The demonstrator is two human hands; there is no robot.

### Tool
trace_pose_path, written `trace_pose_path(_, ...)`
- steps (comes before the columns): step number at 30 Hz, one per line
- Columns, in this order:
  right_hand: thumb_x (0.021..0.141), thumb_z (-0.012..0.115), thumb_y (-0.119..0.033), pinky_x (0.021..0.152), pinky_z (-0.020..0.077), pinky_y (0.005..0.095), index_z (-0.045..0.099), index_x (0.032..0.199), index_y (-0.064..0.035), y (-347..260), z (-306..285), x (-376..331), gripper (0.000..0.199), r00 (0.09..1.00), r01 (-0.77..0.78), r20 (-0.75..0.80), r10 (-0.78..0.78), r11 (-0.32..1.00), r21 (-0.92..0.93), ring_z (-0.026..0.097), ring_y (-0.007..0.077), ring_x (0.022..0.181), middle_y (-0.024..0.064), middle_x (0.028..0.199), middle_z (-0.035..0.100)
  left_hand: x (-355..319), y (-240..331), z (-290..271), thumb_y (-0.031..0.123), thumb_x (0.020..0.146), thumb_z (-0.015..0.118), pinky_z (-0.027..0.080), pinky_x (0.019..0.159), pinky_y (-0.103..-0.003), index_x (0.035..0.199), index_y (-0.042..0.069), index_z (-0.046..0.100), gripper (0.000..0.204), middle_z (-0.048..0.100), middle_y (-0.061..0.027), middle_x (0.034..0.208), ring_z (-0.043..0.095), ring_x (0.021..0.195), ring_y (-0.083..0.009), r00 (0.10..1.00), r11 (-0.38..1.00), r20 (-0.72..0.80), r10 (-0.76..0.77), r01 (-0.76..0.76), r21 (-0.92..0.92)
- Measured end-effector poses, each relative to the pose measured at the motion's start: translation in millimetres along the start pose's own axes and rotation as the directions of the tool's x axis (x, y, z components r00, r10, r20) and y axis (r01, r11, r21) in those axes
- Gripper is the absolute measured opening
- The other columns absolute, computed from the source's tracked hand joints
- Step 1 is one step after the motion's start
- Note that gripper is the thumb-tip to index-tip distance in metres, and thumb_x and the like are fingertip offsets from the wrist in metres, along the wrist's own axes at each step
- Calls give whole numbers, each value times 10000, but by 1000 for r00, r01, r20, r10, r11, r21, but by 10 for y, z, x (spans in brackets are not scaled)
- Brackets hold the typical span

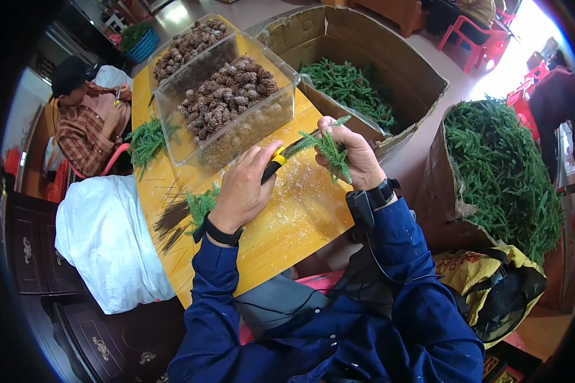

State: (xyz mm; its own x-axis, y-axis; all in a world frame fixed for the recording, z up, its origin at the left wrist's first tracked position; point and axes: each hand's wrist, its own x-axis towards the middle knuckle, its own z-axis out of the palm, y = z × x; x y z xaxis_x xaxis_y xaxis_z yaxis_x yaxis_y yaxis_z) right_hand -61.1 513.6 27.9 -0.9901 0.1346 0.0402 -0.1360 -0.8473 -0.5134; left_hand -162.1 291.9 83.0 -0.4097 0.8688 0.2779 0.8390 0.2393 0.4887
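My left hand point(244, 185) is closed around pliers point(274, 167) with black and yellow handles, their jaws pointing right toward a green artificial pine sprig point(333, 153). My right hand point(359, 156) pinches that sprig between thumb and fingers, above the yellow table point(287, 233). Whether the jaws grip the sprig's stem is hard to make out. Beside my left wrist lie another green sprig point(201, 205) and a bundle of thin brown stems point(172, 220). Pale crumbs are scattered on the tabletop under both hands.
Beyond my hands stands a clear plastic bin point(172, 135) of pine cones point(227, 96), with more cones behind. Cardboard boxes point(421, 80) of greenery are at the right. A white sack point(112, 242) hangs by the table's left edge. A co-worker point(92, 127) sits at far left.
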Motion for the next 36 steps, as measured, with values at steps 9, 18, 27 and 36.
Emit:
trace_pose_path(9, 955, 621, -135, 581, 473, 278, 569, 1025, -78, -5, -25, 3, 104, 1000, -7, 6, 6, 1000, 30, 599, 118, 742, 45, 915, 616, 2, -58, 5, 19, 840, 632, 484, 903, -453, 1390, 87, 481, 574, 589, -173, 1172, 578, 1106, -394, 1000, 995, -28, 10, -12, -95)
trace_pose_path(18, 954, 621, -132, 587, 492, 287, 577, 1044, -77, 6, -84, 15, 114, 999, -10, 39, 10, 1000, 3, 610, 120, 759, 49, 937, 630, -13, 7, 34, 22, 839, 641, 486, 879, -454, 1379, 86, 486, 566, 582, -167, 1146, 583, 1073, -388, 999, 1000, -45, 6, -6, 11)
trace_pose_path(27, 958, 622, -140, 588, 488, 287, 577, 1049, -79, 0, -24, 5, 118, 1000, -12, 20, 12, 1000, 0, 598, 116, 747, 31, 899, 624, 0, 56, 66, 28, 834, 657, 490, 850, -462, 1352, 91, 507, 543, 595, -163, 1083, 601, 1025, -384, 996, 999, -87, -1, 5, 49)
trace_pose_path(36, 969, 623, -178, 590, 444, 268, 603, 1043, -101, 43, 34, -16, 109, 995, -95, 6, 95, 982, 162, 506, 99, 660, -12, 836, 582, -12, 38, 139, 46, 859, 650, 502, 875, -426, 1331, 89, 516, 493, 625, -175, 1171, 612, 1082, -394, 998, 990, -47, -49, 43, -133)
